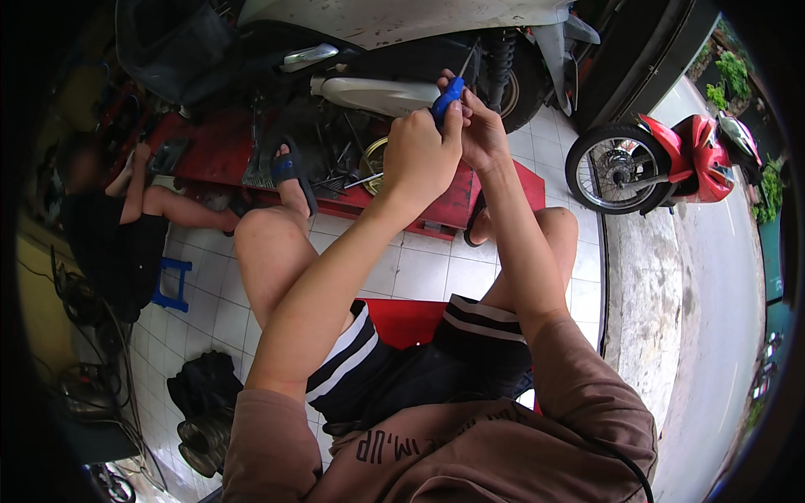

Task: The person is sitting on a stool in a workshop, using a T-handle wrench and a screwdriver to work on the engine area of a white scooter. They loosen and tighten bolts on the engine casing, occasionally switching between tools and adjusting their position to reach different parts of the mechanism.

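Observation:
A blue-handled screwdriver (448, 101) points up and away, its thin shaft in front of the scooter's rear shock absorber. My left hand (418, 153) is closed around the lower end of the handle. Beside it, my right hand (484, 138) has its fingers curled behind the handle, thumb along its side. Just beyond both hands stands a light-coloured scooter (369, 95) with a black rear wheel (527, 88). Whether the screwdriver's tip touches the scooter cannot be made out.
Tools and a gold-coloured ring (374, 155) lie on a low red platform (434, 214) under the scooter. At left, another person (113, 218) sits near a blue stool (173, 285). A red motorbike (671, 163) stands at right by the road.

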